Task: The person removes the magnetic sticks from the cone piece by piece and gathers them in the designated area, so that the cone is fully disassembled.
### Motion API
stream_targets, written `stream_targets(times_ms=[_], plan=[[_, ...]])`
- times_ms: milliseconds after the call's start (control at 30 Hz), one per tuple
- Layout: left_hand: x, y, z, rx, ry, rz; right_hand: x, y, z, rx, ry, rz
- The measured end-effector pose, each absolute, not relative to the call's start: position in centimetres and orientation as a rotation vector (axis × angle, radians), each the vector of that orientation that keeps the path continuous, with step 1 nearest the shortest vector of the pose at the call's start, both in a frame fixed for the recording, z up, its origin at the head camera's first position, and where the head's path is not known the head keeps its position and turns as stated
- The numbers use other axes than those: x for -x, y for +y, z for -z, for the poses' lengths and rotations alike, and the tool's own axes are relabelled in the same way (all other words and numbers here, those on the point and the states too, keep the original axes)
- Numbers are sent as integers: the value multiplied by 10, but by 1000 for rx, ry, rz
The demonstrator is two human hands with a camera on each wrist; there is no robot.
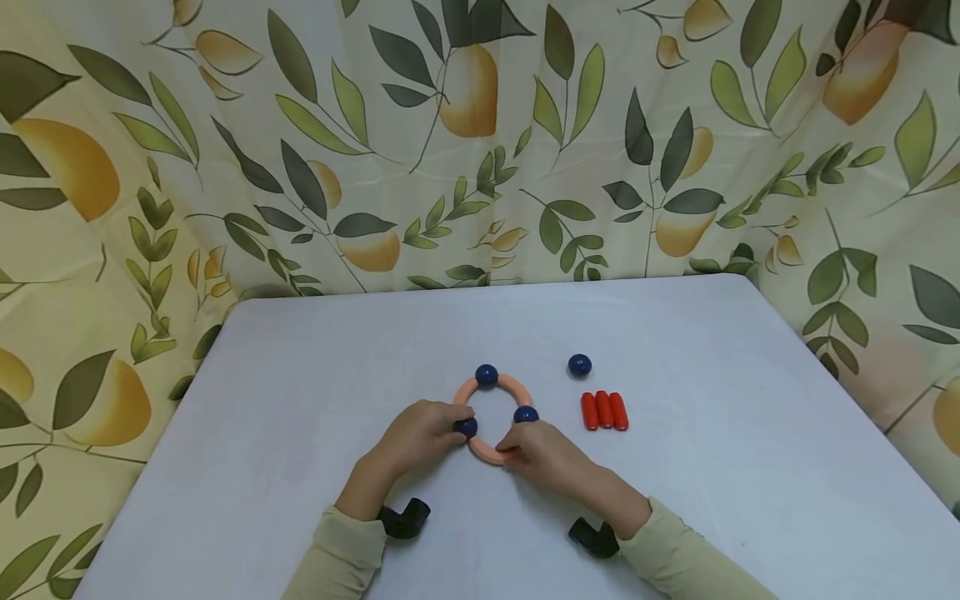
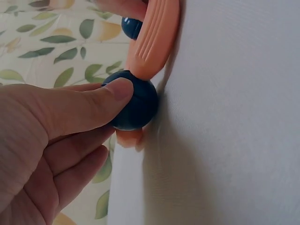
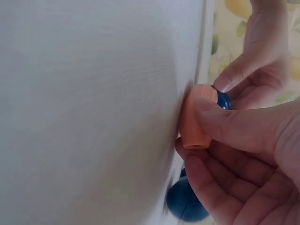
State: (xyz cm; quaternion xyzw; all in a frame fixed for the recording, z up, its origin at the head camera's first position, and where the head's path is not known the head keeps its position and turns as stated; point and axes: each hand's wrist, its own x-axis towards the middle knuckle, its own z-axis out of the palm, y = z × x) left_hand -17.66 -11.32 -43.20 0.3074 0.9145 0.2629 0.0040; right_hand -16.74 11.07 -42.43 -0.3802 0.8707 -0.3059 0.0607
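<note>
Blue balls and curved orange pieces form a ring on the white table. My left hand [image 1: 423,433] pinches the ring's left blue ball [image 1: 467,427] between thumb and fingers. With thumb and fingertips, my right hand [image 1: 551,458] grips the curved orange piece [image 1: 483,451] at the ring's near side. This piece's far end meets the left ball. In the right wrist view its other end is bare, apart from the right blue ball [image 3: 187,199]. A third blue ball [image 1: 487,376] joins two orange arcs at the back of the ring.
Right of the ring, a loose blue ball [image 1: 580,365] lies behind a row of red sticks [image 1: 604,411]. Black wrist straps [image 1: 405,518] show at both sleeves. A leaf-and-fruit patterned curtain [image 1: 480,208] hangs beyond the table [image 1: 300,375].
</note>
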Motion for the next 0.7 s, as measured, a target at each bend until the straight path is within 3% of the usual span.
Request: stream_targets(times_ms=[700], plan=[[173,-109,431,-892,2868,-833,152,179,409,714,2783,1088]])
